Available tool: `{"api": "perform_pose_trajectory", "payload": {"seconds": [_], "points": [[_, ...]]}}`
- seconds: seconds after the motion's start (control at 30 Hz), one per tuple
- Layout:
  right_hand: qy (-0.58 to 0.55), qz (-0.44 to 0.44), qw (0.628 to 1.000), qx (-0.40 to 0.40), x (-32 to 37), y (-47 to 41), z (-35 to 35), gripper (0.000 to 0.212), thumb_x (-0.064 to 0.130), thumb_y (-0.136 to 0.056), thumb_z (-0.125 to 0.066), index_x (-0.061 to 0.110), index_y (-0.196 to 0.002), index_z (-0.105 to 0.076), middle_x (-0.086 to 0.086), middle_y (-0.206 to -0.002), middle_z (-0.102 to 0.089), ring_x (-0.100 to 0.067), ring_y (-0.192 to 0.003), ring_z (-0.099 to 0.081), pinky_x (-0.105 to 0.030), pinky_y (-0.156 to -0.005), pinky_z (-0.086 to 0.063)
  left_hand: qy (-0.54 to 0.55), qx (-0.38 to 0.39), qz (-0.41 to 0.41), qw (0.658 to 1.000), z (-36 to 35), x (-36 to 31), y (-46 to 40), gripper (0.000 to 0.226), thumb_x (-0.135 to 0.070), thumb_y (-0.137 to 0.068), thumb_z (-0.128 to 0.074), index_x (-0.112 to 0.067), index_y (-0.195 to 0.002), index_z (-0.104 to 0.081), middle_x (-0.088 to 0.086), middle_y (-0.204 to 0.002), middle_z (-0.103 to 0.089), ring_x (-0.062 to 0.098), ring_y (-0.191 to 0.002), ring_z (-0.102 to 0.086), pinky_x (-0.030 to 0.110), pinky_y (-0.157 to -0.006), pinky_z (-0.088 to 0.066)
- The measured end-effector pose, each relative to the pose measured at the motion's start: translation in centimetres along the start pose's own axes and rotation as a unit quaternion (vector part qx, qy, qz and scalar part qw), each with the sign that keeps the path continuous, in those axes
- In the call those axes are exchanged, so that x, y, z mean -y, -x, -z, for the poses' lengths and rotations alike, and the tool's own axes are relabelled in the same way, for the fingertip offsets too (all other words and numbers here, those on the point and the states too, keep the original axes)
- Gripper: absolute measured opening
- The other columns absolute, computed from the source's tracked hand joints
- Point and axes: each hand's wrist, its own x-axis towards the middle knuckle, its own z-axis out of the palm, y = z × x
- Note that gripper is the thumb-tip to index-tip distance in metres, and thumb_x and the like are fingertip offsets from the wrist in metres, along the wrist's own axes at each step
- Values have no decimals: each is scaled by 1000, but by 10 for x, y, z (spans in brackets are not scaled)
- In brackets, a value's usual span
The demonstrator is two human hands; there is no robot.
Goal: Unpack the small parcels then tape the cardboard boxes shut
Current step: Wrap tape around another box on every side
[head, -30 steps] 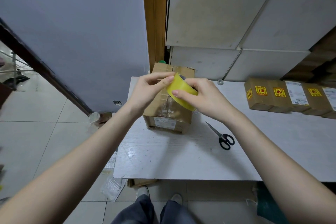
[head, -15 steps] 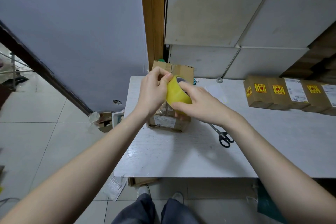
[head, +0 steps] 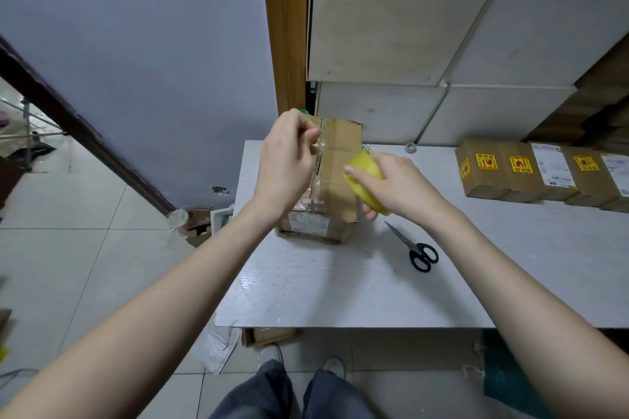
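Box [head: 335,177] stands near the counter's [head: 306,289] far-left corner, flaps down, with old clear tape along its seam. Left hand [head: 287,163] pinches the free tape end above the box's far-left top edge; right hand [head: 396,182] grips the yellow roll [head: 366,177] at the box's right side. Sealing looks barely begun: the strip is drawn out but not yet pressed down. Scissors [head: 413,248] lie to the right for cutting. Small parcels [head: 541,172] line the far-right edge, apparently unopened.

Probably a stockroom: stacked cartons [head: 391,17], labelled parcels [head: 544,173].
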Motion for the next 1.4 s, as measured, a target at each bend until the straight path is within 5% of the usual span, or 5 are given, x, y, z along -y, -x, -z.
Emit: {"api": "perform_pose_trajectory", "payload": {"seconds": [0.2,0.37,0.9,1.17,1.4], "points": [[7,41,997,60,-2,11,-6,29,41,-88,-57,12,-83,-58,0,-62,-70,-11,-61,-68,-29,-70,-55,9,45,103,994,5,20,-6,17,-9,-96,-50,-10,-80,-54,-5,-71,-59,-4,-57,-56,6,-59,-37],[18,92,984,150,-1,30,-9,19,29,-93,-56,15,-79,-57,10,-67,-71,0,-71,-68,-1,-58,-37,-2,75,163,984,10,42,2,16,-11,-96,-51,-10,-82,-56,-2,-75,-61,18,-76,-61,29,-73,-42],[146,-17,989,17,-44,23,-38,49,61,-89,-46,17,-67,-48,8,-38,-57,-9,-39,-61,-25,-47,-39,22,23,180,983,22,78,50,20,-7,-95,-49,-14,-78,-55,-11,-76,-61,-5,-63,-58,9,-62,-41],[24,-34,988,149,-34,27,-43,31,40,-85,-58,14,-70,-57,-1,-53,-68,-14,-49,-67,-17,-45,-45,70,34,258,963,33,109,61,22,-12,-96,-51,-18,-75,-55,-7,-76,-62,2,-62,-61,42,-86,-54],[263,-69,961,-52,-42,25,-42,67,77,-73,-52,14,-51,-49,3,-38,-55,-14,-51,-57,-25,-48,-35,34,-1,242,970,33,112,77,22,-13,-96,-49,-20,-75,-52,-7,-73,-62,-8,-63,-60,12,-66,-43]]}}
